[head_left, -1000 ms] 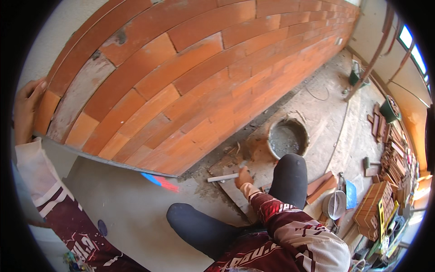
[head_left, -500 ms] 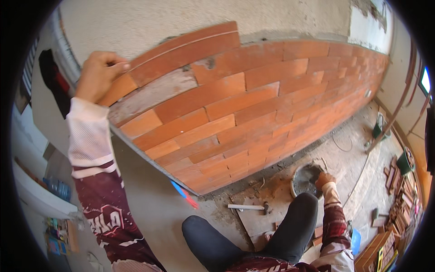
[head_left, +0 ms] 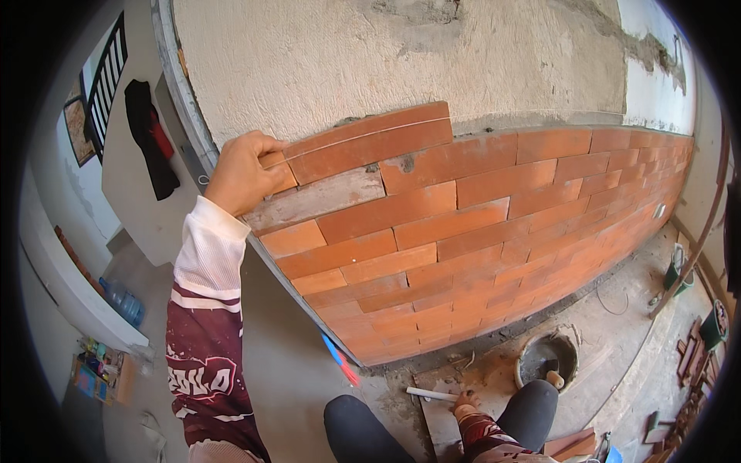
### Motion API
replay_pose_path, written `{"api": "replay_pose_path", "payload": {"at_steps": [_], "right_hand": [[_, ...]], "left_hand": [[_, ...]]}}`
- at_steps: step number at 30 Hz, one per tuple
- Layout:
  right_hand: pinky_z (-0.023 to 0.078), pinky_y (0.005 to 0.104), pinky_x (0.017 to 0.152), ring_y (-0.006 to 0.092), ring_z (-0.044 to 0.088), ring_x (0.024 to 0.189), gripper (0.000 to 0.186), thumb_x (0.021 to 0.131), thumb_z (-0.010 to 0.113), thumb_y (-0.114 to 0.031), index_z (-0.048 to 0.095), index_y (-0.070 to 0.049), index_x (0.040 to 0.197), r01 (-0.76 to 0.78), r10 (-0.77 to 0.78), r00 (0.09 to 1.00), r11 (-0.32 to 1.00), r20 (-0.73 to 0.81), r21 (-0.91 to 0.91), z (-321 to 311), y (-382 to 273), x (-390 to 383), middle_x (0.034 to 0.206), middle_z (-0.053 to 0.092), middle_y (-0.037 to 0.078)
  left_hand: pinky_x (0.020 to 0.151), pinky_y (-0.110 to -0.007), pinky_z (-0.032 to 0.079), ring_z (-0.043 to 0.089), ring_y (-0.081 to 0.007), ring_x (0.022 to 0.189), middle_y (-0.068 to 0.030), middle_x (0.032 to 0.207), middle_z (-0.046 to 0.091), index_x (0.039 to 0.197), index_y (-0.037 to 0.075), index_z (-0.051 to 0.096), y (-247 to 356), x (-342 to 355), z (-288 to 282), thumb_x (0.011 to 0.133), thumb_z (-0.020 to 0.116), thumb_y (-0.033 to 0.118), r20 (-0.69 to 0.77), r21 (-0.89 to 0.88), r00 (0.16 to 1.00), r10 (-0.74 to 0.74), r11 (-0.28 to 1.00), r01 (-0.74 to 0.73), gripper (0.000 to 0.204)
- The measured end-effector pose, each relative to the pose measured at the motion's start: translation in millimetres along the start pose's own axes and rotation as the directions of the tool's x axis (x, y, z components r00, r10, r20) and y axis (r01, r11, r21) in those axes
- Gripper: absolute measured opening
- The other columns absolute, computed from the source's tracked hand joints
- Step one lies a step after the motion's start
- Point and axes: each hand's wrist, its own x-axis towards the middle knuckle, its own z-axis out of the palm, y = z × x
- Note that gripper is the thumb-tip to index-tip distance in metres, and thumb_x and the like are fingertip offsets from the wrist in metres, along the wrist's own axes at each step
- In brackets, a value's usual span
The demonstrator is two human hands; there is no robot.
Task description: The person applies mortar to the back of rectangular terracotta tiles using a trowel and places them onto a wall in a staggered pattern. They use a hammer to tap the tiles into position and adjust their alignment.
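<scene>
At the upper left end of the brick-clad wall (head_left: 417, 241), my left hand (head_left: 245, 171) has its fingers closed on a short orange brick tile (head_left: 282, 171). A longer brick tile (head_left: 370, 143) sits right beside it in the top row, with a thin string (head_left: 386, 130) stretched across its face. Down on the floor, my right hand (head_left: 465, 403) is closed around the end of a hammer with a white handle (head_left: 431, 394); its head is hidden by the hand. Grey mortar fills part of a round bucket (head_left: 571, 369), where a tool's rounded handle (head_left: 554, 379) rests.
Bare rough plaster (head_left: 309, 62) lies above the tiles. Stacked brick pieces (head_left: 691, 386) and green buckets (head_left: 714, 324) stand on the right. A blue and red brush-like object (head_left: 340, 361) leans by the wall's lower corner. A water bottle (head_left: 123, 302) is far left.
My right hand has left the mortar bucket and moved left to the hammer. My left hand stays at the short tile, while the whole view has shifted.
</scene>
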Motion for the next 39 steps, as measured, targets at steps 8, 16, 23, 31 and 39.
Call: {"api": "replay_pose_path", "payload": {"at_steps": [8, 16, 23, 31, 39], "right_hand": [[0.039, 0.0541, 0.102, 0.0320, 0.049, 0.129, 0.052, 0.095, 0.053, -0.039, 0.048, -0.016, 0.141, 0.064, -0.067, 0.997, 0.993, -0.029, -0.100, 43, 55, 81, 0.145, 0.046, 0.012], [0.059, 0.0384, 0.066, 0.0280, 0.070, 0.076, 0.031, 0.096, 0.052, -0.020, 0.059, -0.001, 0.120, -0.259, -0.083, 0.881, 0.737, 0.465, 0.624, -15, 15, 31, 0.113, 0.065, 0.014], [0.057, 0.0355, 0.061, 0.0250, 0.067, 0.078, 0.023, 0.087, 0.053, -0.004, 0.061, 0.001, 0.109, -0.425, -0.261, 0.874, 0.002, 0.411, 0.905, -24, 7, 7, 0.100, 0.065, 0.013], [0.049, 0.0349, 0.059, 0.0211, 0.054, 0.064, 0.047, 0.072, 0.050, 0.005, 0.049, -0.007, 0.118, -0.488, -0.753, 0.656, -0.382, 0.041, 0.785, -114, 22, -97, 0.092, 0.060, 0.017], [0.044, 0.0265, 0.048, 0.0114, 0.054, 0.063, 0.030, 0.092, 0.066, -0.025, 0.052, -0.015, 0.117, 0.252, -0.004, 0.845, -0.879, -0.535, 0.404, -283, 35, -188, 0.082, 0.058, 0.000]], "left_hand": [[0.081, -0.040, 0.047, 0.060, -0.0309, 0.087, -0.0120, 0.090, 0.065, 0.094, 0.000, 0.070, 44, 17, 42, 0.058, 0.090, 0.024, -0.238, 0.163, 0.966, 0.101, 0.985, -0.063, 0.047], [0.087, -0.041, 0.043, 0.059, -0.0291, 0.094, -0.0090, 0.093, 0.066, 0.100, 0.003, 0.070, 29, -9, 34, 0.061, 0.089, 0.024, -0.307, 0.205, 0.950, 0.057, 0.979, 0.008, 0.047], [0.089, -0.040, 0.044, 0.059, -0.0282, 0.097, -0.0086, 0.098, 0.067, 0.106, 0.005, 0.071, 23, -11, 32, 0.064, 0.087, 0.023, -0.285, 0.138, 0.957, 0.051, 0.990, -0.012, 0.048], [0.092, -0.040, 0.041, 0.058, -0.0264, 0.097, -0.0064, 0.096, 0.066, 0.104, 0.006, 0.072, 25, -11, 43, 0.066, 0.087, 0.031, -0.317, 0.187, 0.948, 0.021, 0.981, 0.041, 0.048], [0.090, -0.040, 0.042, 0.058, -0.0270, 0.098, -0.0071, 0.095, 0.064, 0.105, 0.005, 0.071, 25, -11, 32, 0.062, 0.088, 0.029, -0.262, 0.232, 0.964, 0.035, 0.972, 0.028, 0.053]]}}
